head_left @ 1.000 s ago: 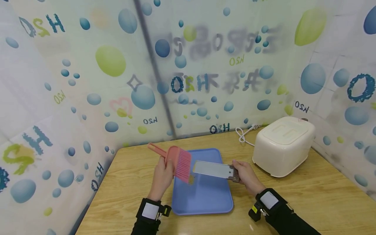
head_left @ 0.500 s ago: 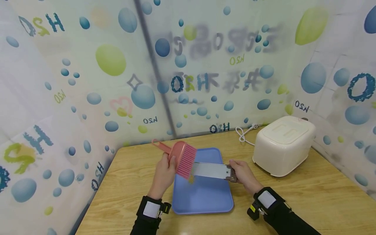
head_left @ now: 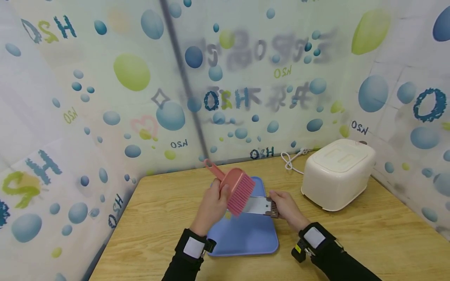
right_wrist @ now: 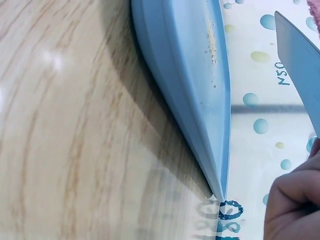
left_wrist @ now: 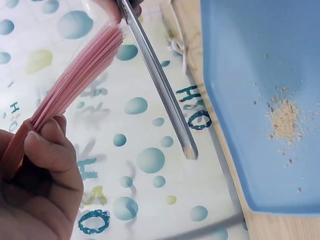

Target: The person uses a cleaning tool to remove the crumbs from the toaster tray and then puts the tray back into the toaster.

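My left hand (head_left: pixel 212 203) grips a pink brush (head_left: pixel 239 189) near the base of its bristles, handle pointing up and left. In the head view the bristles overlap the far part of a flat metal crumb tray (head_left: pixel 256 205); the left wrist view shows them beside its metal edge (left_wrist: pixel 165 95). My right hand (head_left: pixel 286 207) pinches the crumb tray at its brownish end, holding it above a blue tray (head_left: pixel 246 238). A small heap of tan crumbs (left_wrist: pixel 285 120) lies in the blue tray, with loose bits scattered around.
A white toaster (head_left: pixel 339 173) stands at the right of the wooden table (head_left: pixel 158 218). Its white cord (head_left: pixel 290 162) lies behind it, near the patterned curtain (head_left: pixel 239 70) at the back.
My left hand has moved right with the brush, whose bristles now cover the crumb tray's left part. The right hand has shifted slightly left with the crumb tray.
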`<action>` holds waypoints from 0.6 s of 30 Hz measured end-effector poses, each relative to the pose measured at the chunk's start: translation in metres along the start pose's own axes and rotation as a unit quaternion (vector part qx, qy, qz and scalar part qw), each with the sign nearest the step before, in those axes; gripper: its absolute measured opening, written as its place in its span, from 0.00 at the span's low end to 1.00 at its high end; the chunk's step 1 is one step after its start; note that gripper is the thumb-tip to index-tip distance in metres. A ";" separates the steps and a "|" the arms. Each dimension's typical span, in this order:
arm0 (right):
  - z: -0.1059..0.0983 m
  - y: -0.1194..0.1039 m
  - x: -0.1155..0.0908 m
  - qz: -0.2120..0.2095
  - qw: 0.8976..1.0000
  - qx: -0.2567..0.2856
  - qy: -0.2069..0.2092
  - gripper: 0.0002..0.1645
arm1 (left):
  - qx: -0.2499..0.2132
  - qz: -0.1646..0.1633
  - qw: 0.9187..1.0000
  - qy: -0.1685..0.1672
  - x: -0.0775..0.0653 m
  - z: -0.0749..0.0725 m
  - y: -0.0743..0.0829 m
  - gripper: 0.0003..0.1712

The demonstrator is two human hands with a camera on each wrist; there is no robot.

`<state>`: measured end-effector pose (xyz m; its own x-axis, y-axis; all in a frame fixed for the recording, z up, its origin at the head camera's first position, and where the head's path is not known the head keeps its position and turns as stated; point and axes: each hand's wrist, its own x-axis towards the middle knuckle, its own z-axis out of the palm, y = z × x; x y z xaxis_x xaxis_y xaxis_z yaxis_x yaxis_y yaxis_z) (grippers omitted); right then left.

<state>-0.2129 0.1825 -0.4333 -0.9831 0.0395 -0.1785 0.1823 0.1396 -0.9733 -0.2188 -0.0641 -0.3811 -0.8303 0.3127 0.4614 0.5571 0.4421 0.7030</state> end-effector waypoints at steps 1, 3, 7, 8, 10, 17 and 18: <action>0.000 0.000 0.000 -0.001 1.000 -0.001 -0.001 0.30 | -0.002 0.002 1.000 -0.008 0.001 0.002 0.002 0.13; 0.001 -0.001 -0.001 -0.002 1.000 0.000 -0.001 0.29 | -0.001 0.009 1.000 -0.018 0.003 0.005 0.005 0.14; 0.002 -0.002 -0.001 -0.009 1.000 0.001 -0.003 0.30 | 0.005 0.017 0.999 -0.034 0.005 0.009 0.011 0.14; 0.002 -0.002 -0.001 -0.011 1.000 0.000 -0.005 0.30 | 0.004 0.018 0.999 -0.038 0.005 0.010 0.012 0.15; 0.001 -0.002 -0.001 -0.012 1.000 -0.002 -0.007 0.31 | 0.001 0.017 0.999 -0.046 0.005 0.012 0.013 0.15; 0.001 -0.001 -0.002 -0.015 1.000 0.002 -0.008 0.31 | 0.013 0.018 0.998 -0.059 0.007 0.024 0.014 0.14; 0.001 -0.001 -0.002 -0.015 1.000 0.003 -0.009 0.31 | 0.016 0.017 0.998 -0.059 0.007 0.025 0.015 0.14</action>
<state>-0.2108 0.1812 -0.4324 -0.9883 0.0172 -0.1518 0.1527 0.1342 -0.9791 -0.2161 -0.0340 -0.3814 -0.8040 0.4234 0.4175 0.5872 0.4546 0.6697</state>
